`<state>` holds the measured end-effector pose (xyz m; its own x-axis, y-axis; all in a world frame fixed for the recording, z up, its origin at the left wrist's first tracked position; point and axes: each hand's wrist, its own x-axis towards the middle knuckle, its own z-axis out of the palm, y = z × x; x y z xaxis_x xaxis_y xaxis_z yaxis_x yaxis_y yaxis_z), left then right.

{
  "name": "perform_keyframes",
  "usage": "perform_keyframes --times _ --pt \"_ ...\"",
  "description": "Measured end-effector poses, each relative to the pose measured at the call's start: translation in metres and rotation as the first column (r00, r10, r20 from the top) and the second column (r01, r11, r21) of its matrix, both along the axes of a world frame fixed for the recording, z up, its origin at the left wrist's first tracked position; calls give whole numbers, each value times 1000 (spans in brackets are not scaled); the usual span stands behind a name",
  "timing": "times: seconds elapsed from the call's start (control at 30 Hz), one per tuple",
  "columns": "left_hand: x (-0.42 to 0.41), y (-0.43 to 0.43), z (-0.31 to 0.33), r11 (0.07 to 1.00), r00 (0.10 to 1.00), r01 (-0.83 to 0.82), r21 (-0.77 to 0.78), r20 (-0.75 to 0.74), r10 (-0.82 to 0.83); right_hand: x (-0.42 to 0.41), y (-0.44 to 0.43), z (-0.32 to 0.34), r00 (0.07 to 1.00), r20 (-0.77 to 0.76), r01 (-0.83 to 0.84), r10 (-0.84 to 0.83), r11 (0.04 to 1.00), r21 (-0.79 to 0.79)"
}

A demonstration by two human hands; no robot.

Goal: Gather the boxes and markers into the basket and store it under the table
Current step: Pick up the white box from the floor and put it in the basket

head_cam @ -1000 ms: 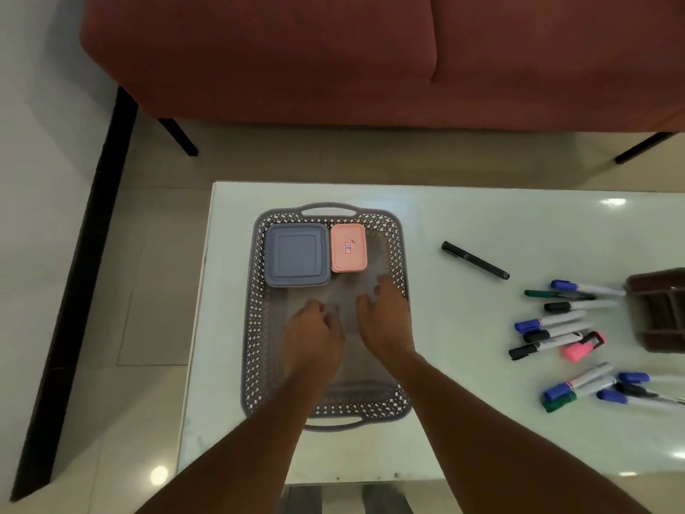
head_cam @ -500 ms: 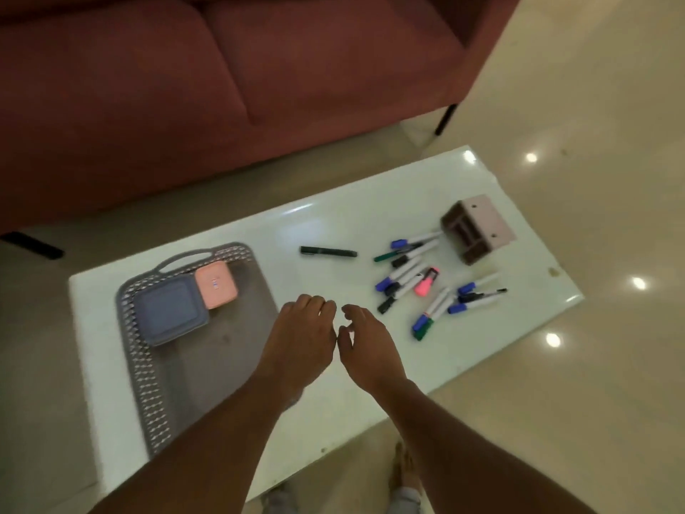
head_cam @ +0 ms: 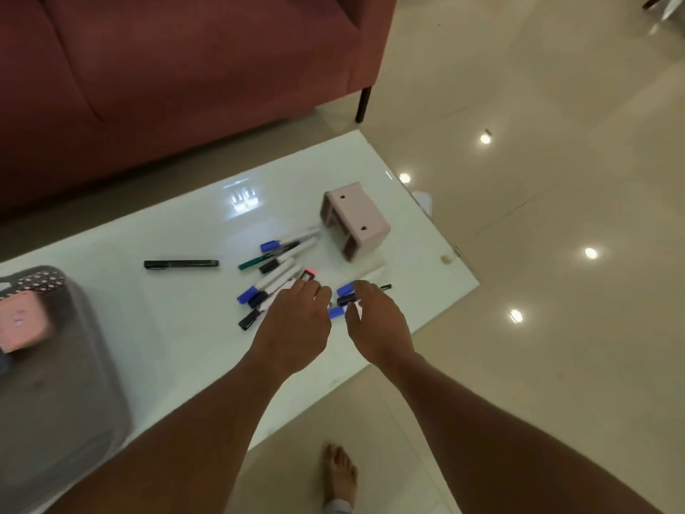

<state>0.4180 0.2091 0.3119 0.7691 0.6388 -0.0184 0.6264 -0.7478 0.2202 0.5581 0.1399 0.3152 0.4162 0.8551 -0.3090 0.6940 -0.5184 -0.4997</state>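
Left hand (head_cam: 294,322) and right hand (head_cam: 376,320) (fingers loosely spread, holding nothing visible) hover over scattered markers (head_cam: 276,270) on the table (head_cam: 178,320).

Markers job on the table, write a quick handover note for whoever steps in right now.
Left hand: open, over the marker pile, holding nothing visible.
Right hand: open, fingers among the blue-capped markers at the table's near edge; no firm grip yet.
Basket: on the table, far left, with the pink box inside.
Black marker: lying alone, between basket and pile.
Pink holder: tipped on its side beyond the pile.
Left: all markers into the basket, then store the basket under the table.
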Motion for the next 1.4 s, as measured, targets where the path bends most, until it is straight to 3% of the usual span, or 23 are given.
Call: perform_keyframes --times 0.33,0.5,0.8,0.97,1.2,1.4 --pt "82 16 -23 989 991 -102 -105 77 110 83 17 -25 990 -5 138 -138 990 -4" --pt "129 31 -28 989 997 37 -140 68 -28 112 38 -27 975 0 223 -223 975 6" --pt "235 50 -49 977 996 89 -195 23 -86 223 43 -42 960 26 278 -278 960 -37" --pt "317 58 -63 985 993 113 -130 3 -114 320 32 -64 952 1 305 -306 948 -85" --pt "460 64 -106 979 988 -97 -179 103 116 482 15 -115 990 -20 133 -138 979 -154" --pt "543 54 -124 917 954 -289 -274 1 301 596 19 -125 1000 -16 -5 2 977 -211"
